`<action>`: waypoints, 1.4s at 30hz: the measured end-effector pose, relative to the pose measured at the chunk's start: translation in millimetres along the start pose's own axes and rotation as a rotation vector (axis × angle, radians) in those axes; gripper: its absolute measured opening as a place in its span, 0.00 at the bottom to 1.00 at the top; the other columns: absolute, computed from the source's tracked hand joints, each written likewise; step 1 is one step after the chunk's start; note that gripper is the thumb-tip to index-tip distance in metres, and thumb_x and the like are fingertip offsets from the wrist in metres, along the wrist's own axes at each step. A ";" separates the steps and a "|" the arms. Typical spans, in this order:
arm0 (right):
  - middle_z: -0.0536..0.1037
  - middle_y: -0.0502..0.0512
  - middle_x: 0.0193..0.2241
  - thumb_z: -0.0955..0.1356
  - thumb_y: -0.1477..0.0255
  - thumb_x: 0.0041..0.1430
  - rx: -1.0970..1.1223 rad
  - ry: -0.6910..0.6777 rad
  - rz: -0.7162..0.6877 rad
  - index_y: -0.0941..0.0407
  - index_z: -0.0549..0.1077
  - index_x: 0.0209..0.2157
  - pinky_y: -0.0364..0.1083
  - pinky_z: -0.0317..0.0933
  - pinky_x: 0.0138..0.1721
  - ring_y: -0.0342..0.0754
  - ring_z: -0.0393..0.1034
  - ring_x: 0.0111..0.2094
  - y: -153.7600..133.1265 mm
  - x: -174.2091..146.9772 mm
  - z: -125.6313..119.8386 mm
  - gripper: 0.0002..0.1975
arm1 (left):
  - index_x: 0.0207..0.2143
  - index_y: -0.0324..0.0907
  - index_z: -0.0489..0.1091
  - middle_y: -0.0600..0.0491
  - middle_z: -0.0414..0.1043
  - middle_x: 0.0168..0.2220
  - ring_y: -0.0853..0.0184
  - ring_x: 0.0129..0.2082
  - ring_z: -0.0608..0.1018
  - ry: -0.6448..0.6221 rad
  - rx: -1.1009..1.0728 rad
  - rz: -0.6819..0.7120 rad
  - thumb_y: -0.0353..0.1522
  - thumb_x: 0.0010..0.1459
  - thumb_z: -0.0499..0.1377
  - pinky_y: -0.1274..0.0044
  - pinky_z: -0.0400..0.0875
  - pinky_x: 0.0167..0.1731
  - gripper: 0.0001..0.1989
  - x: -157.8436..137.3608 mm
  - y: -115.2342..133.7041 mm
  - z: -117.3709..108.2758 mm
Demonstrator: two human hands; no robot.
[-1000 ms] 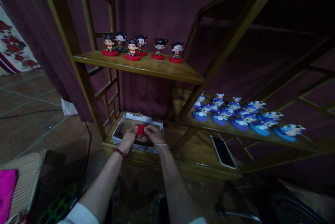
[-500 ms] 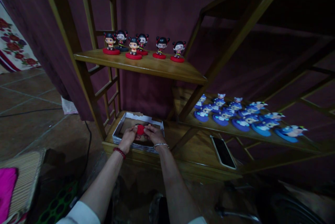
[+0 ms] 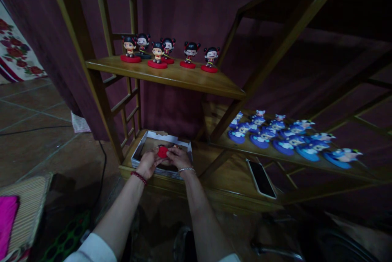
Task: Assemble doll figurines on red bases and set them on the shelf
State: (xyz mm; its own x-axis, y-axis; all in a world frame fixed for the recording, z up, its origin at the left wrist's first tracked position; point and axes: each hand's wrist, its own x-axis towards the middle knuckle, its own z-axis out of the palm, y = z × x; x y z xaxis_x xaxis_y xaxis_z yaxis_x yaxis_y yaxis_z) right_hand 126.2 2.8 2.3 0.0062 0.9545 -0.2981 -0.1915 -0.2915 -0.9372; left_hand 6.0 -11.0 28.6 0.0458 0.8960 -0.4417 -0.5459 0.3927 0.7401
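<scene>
Over an open cardboard box on the lowest shelf, both my hands grip a small figurine with a round red base. The base faces me and hides most of the figure behind it. My left hand, with a red bead bracelet on the wrist, is closed on its left side. My right hand, wearing a silver bangle, pinches the right edge of the base. Something else lies in the box behind my right fingers, too dark to make out.
Several black-haired figurines on round bases stand on the upper shelf. Blue and white figurines crowd the right shelf. A phone lies on the bottom ledge. Slanted wooden posts frame the shelves. A cable crosses the floor at left.
Both hands have shifted very slightly left with the figurine, its red base still turned toward me. The view has moved a little; the shelf figurines stand as before.
</scene>
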 end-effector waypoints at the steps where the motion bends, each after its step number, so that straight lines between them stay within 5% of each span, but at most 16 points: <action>1: 0.71 0.46 0.22 0.73 0.68 0.29 -0.005 0.004 0.004 0.58 0.70 0.25 0.42 0.63 0.24 0.40 0.66 0.22 -0.1 0.0 0.5 0.16 | 0.29 0.36 0.66 0.50 0.72 0.25 0.71 0.25 0.75 -0.012 -0.023 -0.014 0.25 0.55 0.48 0.74 0.72 0.32 0.07 0.3 0.4 -0.5; 19: 0.71 0.46 0.19 0.63 0.72 0.48 -0.324 0.000 -0.047 0.57 0.69 0.29 0.40 0.63 0.27 0.41 0.68 0.23 7.0 12.6 4.0 0.05 | 0.27 0.36 0.65 0.50 0.70 0.22 0.70 0.25 0.75 0.066 -0.174 -0.050 0.23 0.54 0.47 0.68 0.73 0.35 0.08 6.8 7.7 -14.4; 26: 0.77 0.50 0.33 0.65 0.73 0.47 -1.027 0.081 -0.100 0.52 0.73 0.30 0.42 0.62 0.38 0.44 0.70 0.36 12.7 16.4 -8.5 0.07 | 0.27 0.35 0.64 0.48 0.71 0.22 0.70 0.26 0.76 0.149 -0.210 -0.026 0.24 0.55 0.46 0.70 0.73 0.36 0.09 5.0 14.4 -18.9; 30: 0.76 0.51 0.36 0.65 0.73 0.47 -1.219 0.063 -0.071 0.52 0.74 0.33 0.42 0.60 0.41 0.46 0.69 0.39 16.4 15.1 -9.8 0.09 | 0.26 0.35 0.64 0.50 0.71 0.21 0.71 0.24 0.75 0.194 -0.228 -0.030 0.24 0.55 0.46 0.72 0.73 0.35 0.09 3.0 18.2 -19.6; 42: 0.75 0.54 0.39 0.62 0.74 0.50 -1.307 0.157 -0.006 0.54 0.72 0.38 0.42 0.58 0.42 0.47 0.68 0.43 5.1 24.7 -18.5 0.13 | 0.27 0.36 0.63 0.51 0.69 0.21 0.71 0.22 0.75 0.278 -0.250 -0.034 0.25 0.54 0.49 0.74 0.73 0.31 0.05 3.4 21.7 -20.7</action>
State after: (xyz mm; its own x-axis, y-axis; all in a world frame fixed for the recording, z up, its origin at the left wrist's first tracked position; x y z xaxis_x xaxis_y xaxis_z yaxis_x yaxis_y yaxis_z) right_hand 143.5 23.7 -13.1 0.1341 0.9645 -0.2275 0.8926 -0.2173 -0.3950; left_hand -23.0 -3.7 32.7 -0.1425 0.7794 -0.6101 -0.7373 0.3276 0.5908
